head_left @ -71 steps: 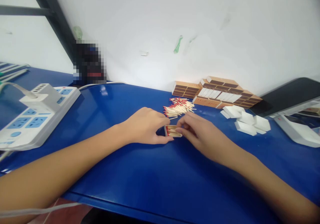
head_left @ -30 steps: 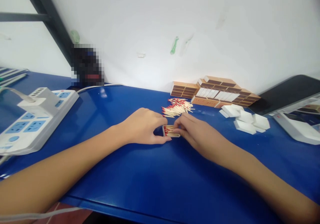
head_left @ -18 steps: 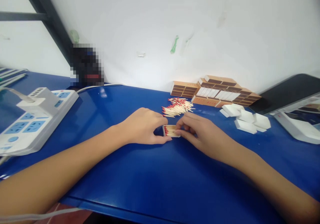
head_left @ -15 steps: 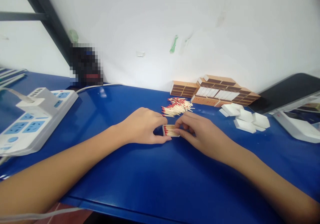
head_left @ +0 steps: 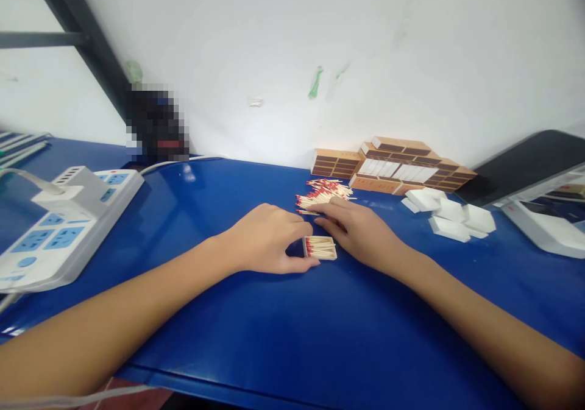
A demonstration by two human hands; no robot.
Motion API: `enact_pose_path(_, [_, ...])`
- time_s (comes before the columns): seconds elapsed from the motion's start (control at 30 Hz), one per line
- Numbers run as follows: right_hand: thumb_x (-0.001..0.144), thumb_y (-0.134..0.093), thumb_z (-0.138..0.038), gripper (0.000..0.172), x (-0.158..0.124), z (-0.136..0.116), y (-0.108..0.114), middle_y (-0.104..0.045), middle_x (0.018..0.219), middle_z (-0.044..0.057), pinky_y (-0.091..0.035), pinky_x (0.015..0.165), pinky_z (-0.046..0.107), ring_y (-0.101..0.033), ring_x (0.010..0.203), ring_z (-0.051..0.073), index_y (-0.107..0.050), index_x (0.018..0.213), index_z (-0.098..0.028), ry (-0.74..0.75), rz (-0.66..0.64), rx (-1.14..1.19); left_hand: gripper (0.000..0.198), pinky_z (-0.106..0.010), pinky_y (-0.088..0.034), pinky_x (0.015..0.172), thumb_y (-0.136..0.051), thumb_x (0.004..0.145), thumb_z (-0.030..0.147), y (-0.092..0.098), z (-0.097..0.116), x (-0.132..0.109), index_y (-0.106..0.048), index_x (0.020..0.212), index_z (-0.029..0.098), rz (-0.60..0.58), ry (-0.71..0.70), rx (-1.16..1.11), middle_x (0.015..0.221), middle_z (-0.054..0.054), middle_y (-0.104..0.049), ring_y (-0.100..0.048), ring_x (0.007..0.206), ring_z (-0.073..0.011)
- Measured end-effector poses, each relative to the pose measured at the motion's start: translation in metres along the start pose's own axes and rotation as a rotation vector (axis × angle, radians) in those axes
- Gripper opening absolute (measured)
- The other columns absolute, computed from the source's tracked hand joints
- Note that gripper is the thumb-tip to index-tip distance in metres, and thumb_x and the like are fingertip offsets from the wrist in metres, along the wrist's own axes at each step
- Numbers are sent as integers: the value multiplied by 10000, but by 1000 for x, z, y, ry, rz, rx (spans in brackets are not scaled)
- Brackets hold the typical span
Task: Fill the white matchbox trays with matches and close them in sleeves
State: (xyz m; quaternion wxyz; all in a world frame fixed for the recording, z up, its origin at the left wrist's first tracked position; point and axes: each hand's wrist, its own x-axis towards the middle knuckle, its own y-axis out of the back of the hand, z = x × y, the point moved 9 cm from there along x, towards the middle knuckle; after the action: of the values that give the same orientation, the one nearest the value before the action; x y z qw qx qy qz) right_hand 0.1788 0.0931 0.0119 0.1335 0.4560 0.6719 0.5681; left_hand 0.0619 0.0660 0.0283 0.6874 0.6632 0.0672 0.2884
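Observation:
My left hand (head_left: pixel 274 239) grips the left end of a small matchbox tray (head_left: pixel 334 256) between thumb and fingers. Red-headed matches (head_left: pixel 321 248) lie side by side in the tray, heads toward the left hand. Just behind it, my right hand (head_left: pixel 359 224) hovers at the near edge of a loose pile of matches (head_left: pixel 320 194). Its thumb and forefinger are apart, and nothing shows between them. The right hand covers part of the pile.
Stacked matchboxes (head_left: pixel 402 163) stand against the white wall. Several white tray-like pieces (head_left: pixel 450 218) lie on the right of the blue table (head_left: pixel 283 337). A power strip (head_left: pixel 68 233) with a plugged-in adapter sits left; a dark-screened device (head_left: pixel 534 166) stands right.
My right hand has left the tray and moved back to the match pile, its fingers spreading apart. The left hand stays at the tray, more of which now shows.

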Motion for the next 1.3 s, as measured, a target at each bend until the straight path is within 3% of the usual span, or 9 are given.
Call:
enact_pose_path(0.13, [1016,-573,-265,98,0,4,1,-665,853,42,-443,674,305,-591,748,190,-657,1005,-215,-52,-18,44,323,-285,-366,588,-675,923,507,2,-3,0,-719,924,187,18,5,-9,787,-1,-726,-650,673,-147])
enact_pose_path(0.23, [1002,-592,-269,93,-2,7,1,-634,795,25,-410,629,290,-555,692,177,-619,930,-216,-104,-37,48,322,-290,-363,586,-678,923,503,3,-5,0,-735,972,190,18,11,-10,787,2,-729,-646,669,-149])
enact_pose_path(0.43, [1026,-530,-286,130,-11,14,1,-671,894,55,-438,648,304,-606,745,197,-585,926,-224,-149,-124,4,353,-282,-374,590,-658,932,522,4,-7,0,-738,910,179,-1,35,-17,767,-4,-711,-642,661,-140])
enact_pose_path(0.67, [1044,-526,-341,172,-22,11,26,-681,909,62,-447,632,305,-612,743,196,-598,933,-230,-149,-79,23,363,-278,-376,593,-660,925,527,3,-12,0,-726,869,175,9,50,-23,747,-1,-699,-638,659,-140])
enact_pose_path(0.87, [1025,-553,-269,70,-24,-20,11,-695,932,53,-429,605,295,-634,723,191,-575,967,-235,-113,-182,5,369,-286,-363,586,-670,919,533,3,-10,0,-733,884,171,3,54,-8,734,-1,-691,-629,649,-148])
enact_pose_path(1.3, [1018,-597,-256,84,-25,-21,12,-647,877,32,-438,649,289,-585,738,171,-611,940,-226,-62,-168,100,355,-288,-357,578,-680,918,524,3,-9,0,-733,885,174,21,40,-9,726,8,-690,-630,646,-144])
